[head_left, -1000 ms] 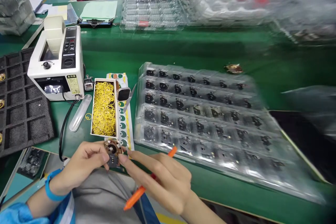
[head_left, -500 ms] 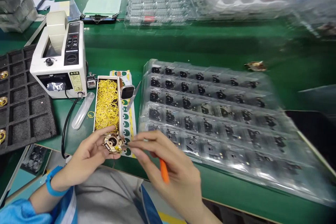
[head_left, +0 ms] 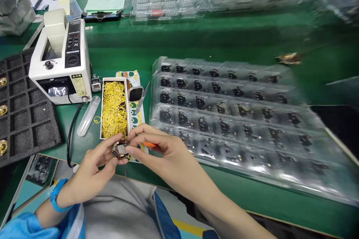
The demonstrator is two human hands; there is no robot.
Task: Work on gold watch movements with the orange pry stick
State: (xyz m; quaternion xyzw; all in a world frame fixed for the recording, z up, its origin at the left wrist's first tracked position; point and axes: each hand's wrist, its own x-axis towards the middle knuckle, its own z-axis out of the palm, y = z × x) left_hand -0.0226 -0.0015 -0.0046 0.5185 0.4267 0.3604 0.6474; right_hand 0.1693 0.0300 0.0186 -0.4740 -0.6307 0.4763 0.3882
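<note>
A small round gold-coloured part (head_left: 120,148) sits between both hands at the near edge of the green table (head_left: 196,48). My left hand (head_left: 92,170) pinches it from the left, thumb and fingers closed on its rim. My right hand (head_left: 159,153) closes on it from the right. An orange tool (head_left: 149,144) is tucked under the right hand's fingers, only its tip showing. Just behind the hands stands a white box of yellow rings (head_left: 113,107) and a strip of green and orange stickers (head_left: 138,119).
A white tape dispenser (head_left: 60,59) with a black cable stands at the left, beside a black foam tray (head_left: 22,112). A clear blister tray of several black parts (head_left: 230,112) fills the right. A smartwatch (head_left: 135,93), tweezers (head_left: 142,98) and clear tube (head_left: 88,115) lie nearby.
My right hand has turned over and closed in on the round part, hiding most of the orange tool. The left hand has kept its pinch; the part has tilted.
</note>
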